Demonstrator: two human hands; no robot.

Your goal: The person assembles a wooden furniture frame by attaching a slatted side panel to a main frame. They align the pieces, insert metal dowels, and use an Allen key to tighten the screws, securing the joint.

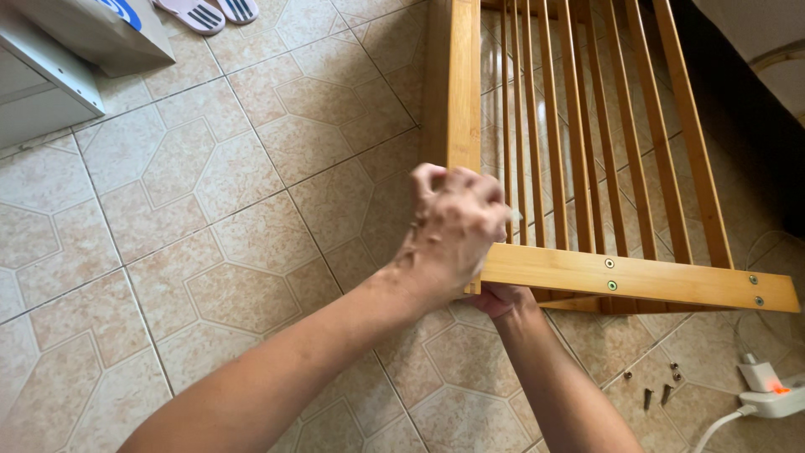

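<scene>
Left hand (457,222) closed in a blurred fist over the near corner of the slatted wooden frame (587,168), where upright post meets lower rail; what it gripped could not be made out. Right hand (499,298) cupped under the same corner, fingers curled against the rail's underside, apparently bracing it off the tiled floor (210,252). Frame lay tilted, extending away and right from both hands. Loose screws (658,390) lay on the tiles near a white power strip (776,394), well apart from the hands.
</scene>
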